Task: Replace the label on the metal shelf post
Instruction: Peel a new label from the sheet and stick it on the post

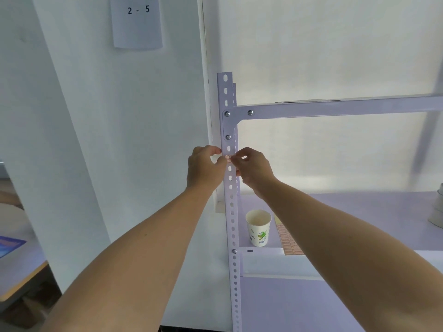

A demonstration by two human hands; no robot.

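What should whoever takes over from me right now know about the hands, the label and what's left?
Left hand: fingers on the label's left edge against the post.
Right hand: grip pinching the label's right edge.
Small orange label sits on the front of the metal shelf post, below the corner bracket.
Label sheet lies on the shelf beside the paper cup.
Done: a label is at the post. Left: whether it is being peeled or pressed cannot be told; finish that.

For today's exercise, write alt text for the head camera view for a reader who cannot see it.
Both hands, left hand and right hand, pinch a small orange label against a perforated metal shelf post. A paper cup and a label sheet sit on the shelf below.
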